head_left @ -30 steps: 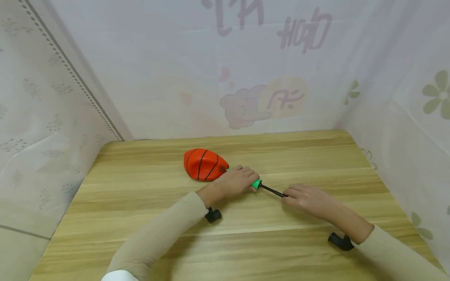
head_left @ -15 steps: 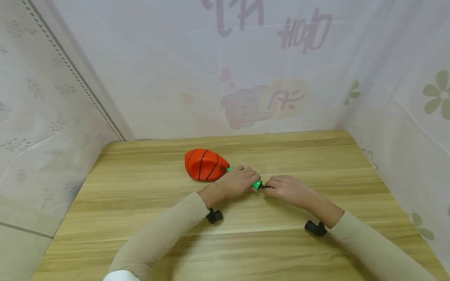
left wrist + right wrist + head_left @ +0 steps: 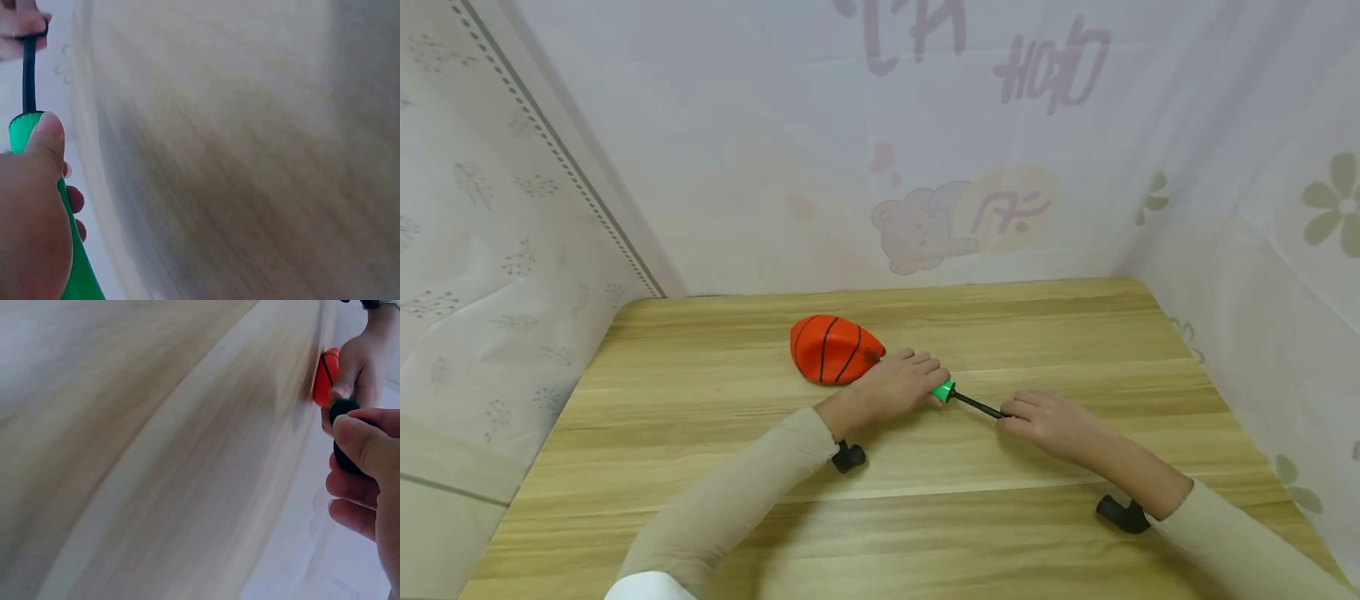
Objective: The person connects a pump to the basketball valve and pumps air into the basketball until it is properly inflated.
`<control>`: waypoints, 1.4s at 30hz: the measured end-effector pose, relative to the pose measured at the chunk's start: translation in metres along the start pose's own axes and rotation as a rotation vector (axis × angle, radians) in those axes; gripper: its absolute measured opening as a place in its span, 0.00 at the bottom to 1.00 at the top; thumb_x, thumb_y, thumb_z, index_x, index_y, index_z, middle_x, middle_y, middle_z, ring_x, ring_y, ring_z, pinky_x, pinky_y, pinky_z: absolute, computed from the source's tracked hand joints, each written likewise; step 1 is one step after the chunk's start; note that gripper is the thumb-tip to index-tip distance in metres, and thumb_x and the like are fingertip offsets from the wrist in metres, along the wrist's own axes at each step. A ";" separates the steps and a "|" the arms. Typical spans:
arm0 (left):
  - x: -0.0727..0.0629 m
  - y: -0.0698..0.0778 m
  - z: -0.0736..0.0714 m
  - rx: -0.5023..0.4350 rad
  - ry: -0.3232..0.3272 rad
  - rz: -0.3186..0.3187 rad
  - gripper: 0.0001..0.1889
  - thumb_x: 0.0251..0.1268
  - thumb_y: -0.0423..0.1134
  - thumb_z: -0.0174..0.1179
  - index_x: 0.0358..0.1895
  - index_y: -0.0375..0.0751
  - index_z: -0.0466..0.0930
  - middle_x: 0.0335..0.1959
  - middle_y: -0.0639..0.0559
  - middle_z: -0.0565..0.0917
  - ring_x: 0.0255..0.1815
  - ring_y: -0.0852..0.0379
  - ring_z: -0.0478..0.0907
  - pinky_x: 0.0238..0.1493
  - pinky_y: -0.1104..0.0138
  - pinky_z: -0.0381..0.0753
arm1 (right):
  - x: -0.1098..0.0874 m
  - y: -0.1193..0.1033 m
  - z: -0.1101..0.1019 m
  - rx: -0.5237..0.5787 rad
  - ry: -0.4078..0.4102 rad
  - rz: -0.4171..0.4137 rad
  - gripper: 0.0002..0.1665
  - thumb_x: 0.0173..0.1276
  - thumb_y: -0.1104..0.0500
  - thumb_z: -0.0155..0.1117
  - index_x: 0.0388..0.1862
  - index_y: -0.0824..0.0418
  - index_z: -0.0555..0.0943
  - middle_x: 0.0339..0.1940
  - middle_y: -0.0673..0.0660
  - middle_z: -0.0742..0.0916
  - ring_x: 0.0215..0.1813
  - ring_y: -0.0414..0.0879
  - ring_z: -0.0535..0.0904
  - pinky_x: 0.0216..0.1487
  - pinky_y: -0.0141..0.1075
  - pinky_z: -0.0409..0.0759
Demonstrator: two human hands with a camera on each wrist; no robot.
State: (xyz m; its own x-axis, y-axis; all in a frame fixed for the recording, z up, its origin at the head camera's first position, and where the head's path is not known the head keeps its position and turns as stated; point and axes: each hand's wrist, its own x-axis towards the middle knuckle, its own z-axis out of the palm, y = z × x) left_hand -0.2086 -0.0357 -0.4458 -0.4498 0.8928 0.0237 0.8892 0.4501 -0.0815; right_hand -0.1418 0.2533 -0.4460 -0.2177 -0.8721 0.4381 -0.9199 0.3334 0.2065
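A partly deflated orange basketball (image 3: 833,350) with black lines lies on the wooden table, dented on its side. My left hand (image 3: 893,387) grips the green barrel of a small hand pump (image 3: 943,390), whose other end meets the ball. In the left wrist view, thumb and fingers wrap round the green pump barrel (image 3: 78,269). The black pump rod (image 3: 977,405) sticks out to the right. At its end, my right hand (image 3: 1054,423) holds the pump's black handle. In the right wrist view, thumb and fingers curl round that dark handle (image 3: 345,440). The left palm hides most of the barrel.
The wooden table (image 3: 880,533) stands against a patterned cloth wall (image 3: 760,167) at the back, with cloth on both sides. Dark wrist camera mounts hang under the left wrist (image 3: 848,457) and right wrist (image 3: 1123,515).
My right hand moved left, pushing the rod into the barrel, then moved back right, drawing the rod out again. The left hand and ball stay almost in place.
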 end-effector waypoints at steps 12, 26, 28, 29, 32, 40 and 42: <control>0.001 -0.004 0.002 0.026 0.011 0.000 0.20 0.78 0.59 0.49 0.57 0.49 0.73 0.47 0.58 0.78 0.52 0.59 0.73 0.54 0.66 0.70 | -0.020 -0.005 -0.014 0.027 -0.003 0.024 0.30 0.87 0.59 0.30 0.41 0.60 0.84 0.40 0.56 0.88 0.39 0.47 0.84 0.38 0.38 0.85; 0.003 -0.002 -0.004 0.046 -0.016 -0.006 0.20 0.80 0.56 0.47 0.59 0.46 0.72 0.49 0.56 0.78 0.53 0.57 0.75 0.54 0.64 0.72 | 0.007 0.005 -0.002 -0.026 -0.053 -0.022 0.24 0.86 0.65 0.34 0.43 0.61 0.82 0.39 0.55 0.86 0.38 0.46 0.81 0.37 0.36 0.83; 0.004 -0.002 -0.004 0.050 -0.017 0.002 0.20 0.80 0.56 0.48 0.59 0.46 0.72 0.48 0.55 0.78 0.52 0.57 0.75 0.54 0.65 0.73 | 0.013 0.007 0.002 -0.023 -0.070 -0.028 0.16 0.81 0.67 0.44 0.43 0.60 0.81 0.39 0.54 0.85 0.38 0.46 0.81 0.37 0.35 0.82; 0.005 -0.001 -0.003 0.051 -0.018 0.005 0.20 0.80 0.56 0.48 0.59 0.46 0.72 0.48 0.55 0.78 0.52 0.57 0.75 0.54 0.65 0.73 | 0.015 0.008 0.004 -0.025 -0.076 -0.032 0.11 0.76 0.68 0.50 0.43 0.60 0.81 0.39 0.54 0.85 0.38 0.45 0.80 0.38 0.35 0.82; 0.006 -0.001 -0.002 0.045 -0.024 0.004 0.20 0.80 0.56 0.48 0.58 0.45 0.72 0.47 0.55 0.78 0.50 0.57 0.75 0.53 0.66 0.74 | 0.023 0.012 0.012 -0.012 -0.090 -0.037 0.08 0.66 0.68 0.61 0.42 0.61 0.80 0.37 0.55 0.85 0.37 0.45 0.79 0.36 0.34 0.81; 0.007 0.001 0.003 0.037 -0.061 -0.018 0.21 0.81 0.56 0.44 0.59 0.45 0.72 0.48 0.55 0.78 0.51 0.57 0.74 0.52 0.67 0.72 | 0.044 0.019 0.029 -0.034 -0.062 -0.052 0.19 0.84 0.65 0.41 0.39 0.59 0.81 0.35 0.51 0.84 0.35 0.43 0.79 0.35 0.31 0.80; 0.007 0.000 0.004 0.031 -0.064 -0.022 0.21 0.81 0.57 0.44 0.60 0.46 0.72 0.49 0.56 0.78 0.52 0.57 0.74 0.54 0.67 0.73 | 0.044 0.019 0.030 -0.039 -0.054 -0.048 0.27 0.87 0.62 0.30 0.39 0.59 0.81 0.35 0.52 0.85 0.34 0.42 0.79 0.35 0.31 0.80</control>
State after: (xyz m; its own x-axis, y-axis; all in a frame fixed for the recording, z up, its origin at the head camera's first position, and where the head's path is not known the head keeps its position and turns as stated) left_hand -0.2120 -0.0292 -0.4497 -0.4749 0.8792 -0.0381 0.8763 0.4685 -0.1124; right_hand -0.1784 0.2101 -0.4491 -0.1919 -0.9051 0.3794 -0.9166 0.3035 0.2603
